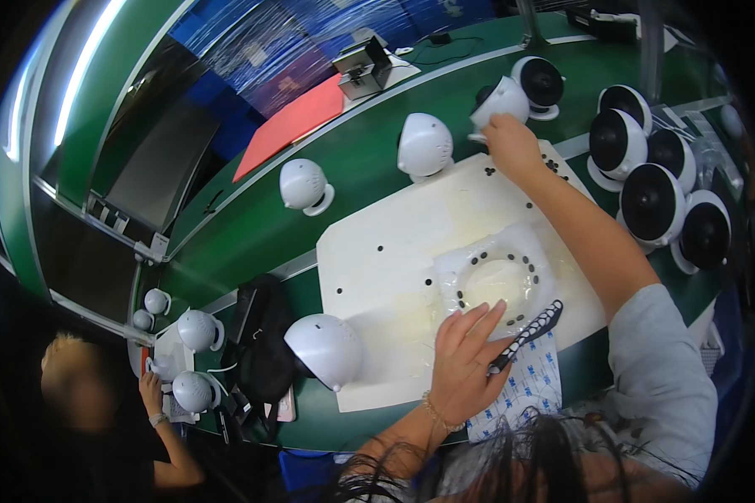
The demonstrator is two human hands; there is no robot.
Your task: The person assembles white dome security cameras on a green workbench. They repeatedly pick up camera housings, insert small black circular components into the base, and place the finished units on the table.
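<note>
Out at the far right of the board, my right hand (512, 146) is closed on a white ball-shaped device (508, 99), which is tilted. My left hand (464, 362) holds a slim tool with a black-and-white patterned handle (538, 324) by the thumb; its exact kind cannot be made out. The fingers of that hand reach over a translucent sheet (453, 267) with a ring of small black dots (532, 268). Just right of my left wrist lies a white backing sheet with blue print (534, 379). Beneath is a large cream board (369, 268) with scattered black dots.
White ball devices (425, 144) stand along the green bench, and several with black fronts (648, 201) crowd the right. Another (325, 350) sits at the board's left edge, beside a black bag (264, 352). At lower left, a co-worker's hand (150, 392) is near similar devices.
</note>
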